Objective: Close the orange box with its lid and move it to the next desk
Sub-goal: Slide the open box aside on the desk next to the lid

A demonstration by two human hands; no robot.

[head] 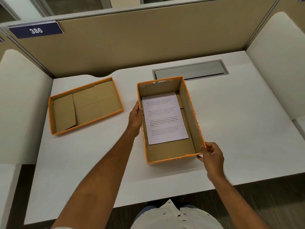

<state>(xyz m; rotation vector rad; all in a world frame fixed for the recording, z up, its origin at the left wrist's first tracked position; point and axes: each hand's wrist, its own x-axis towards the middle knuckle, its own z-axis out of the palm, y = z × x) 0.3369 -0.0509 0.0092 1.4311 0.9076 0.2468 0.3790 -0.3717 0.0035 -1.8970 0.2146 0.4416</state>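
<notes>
The orange box (189, 106) stands open in the middle of the white desk, with a printed sheet of paper (163, 118) flat on its brown floor. Its lid (85, 105) lies upside down to the left, brown inside facing up, apart from the box. My left hand (136, 115) grips the box's left wall, thumb over the rim. My right hand (212, 155) pinches the box's near right corner.
The white desk (239, 129) is fenced by beige partition panels at the back and both sides. A grey cable hatch (189, 70) sits in the desk just behind the box. A blue plate reading 386 (35, 30) is fixed at the top left.
</notes>
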